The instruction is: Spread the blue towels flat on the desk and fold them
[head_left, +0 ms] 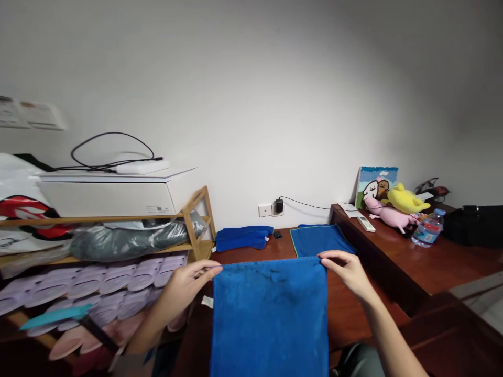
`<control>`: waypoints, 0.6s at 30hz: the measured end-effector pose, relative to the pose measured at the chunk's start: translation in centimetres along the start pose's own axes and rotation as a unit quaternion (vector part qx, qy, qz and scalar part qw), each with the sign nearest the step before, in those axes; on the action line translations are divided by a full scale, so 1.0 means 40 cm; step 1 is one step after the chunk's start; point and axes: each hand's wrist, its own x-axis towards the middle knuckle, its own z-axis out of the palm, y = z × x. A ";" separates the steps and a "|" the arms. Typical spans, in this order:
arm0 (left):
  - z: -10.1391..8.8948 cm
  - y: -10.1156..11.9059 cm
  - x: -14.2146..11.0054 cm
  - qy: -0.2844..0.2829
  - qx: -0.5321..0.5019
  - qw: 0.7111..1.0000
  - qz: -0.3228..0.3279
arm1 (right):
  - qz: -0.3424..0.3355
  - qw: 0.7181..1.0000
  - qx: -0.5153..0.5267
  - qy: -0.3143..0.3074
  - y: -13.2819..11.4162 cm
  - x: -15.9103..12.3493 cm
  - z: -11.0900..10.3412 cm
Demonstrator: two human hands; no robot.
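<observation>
A blue towel (270, 319) hangs down in front of me, its top edge stretched nearly level and dark smudges showing near that edge. My left hand (192, 280) pinches its top left corner between thumb and fingers. At the top right corner, my right hand (346, 267) grips it the same way. The towel's lower end runs out of the picture. Behind it, on the reddish-brown table (346, 309), lie a folded stack of blue towels (241, 238) at the left and a flat blue towel with a green edge (320, 240) at the right.
A wooden rack (198, 209) on the left bears a white box (110, 196) and rows of pale purple slippers (118, 280). Plush toys (393, 214) and a water bottle (428, 229) stand on the raised surface at right. A charger (279, 205) sits in the wall socket.
</observation>
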 end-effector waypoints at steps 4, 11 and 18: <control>0.146 -0.241 0.139 -0.105 0.011 0.994 -0.035 | 0.085 0.995 -0.033 -0.037 0.277 0.112 0.123; 0.375 -0.543 0.233 -0.117 0.089 0.986 -0.074 | 0.159 0.970 -0.175 -0.055 0.599 0.181 0.343; 0.425 -0.661 0.286 -0.079 0.133 0.986 -0.052 | 0.143 0.955 -0.247 -0.077 0.695 0.220 0.356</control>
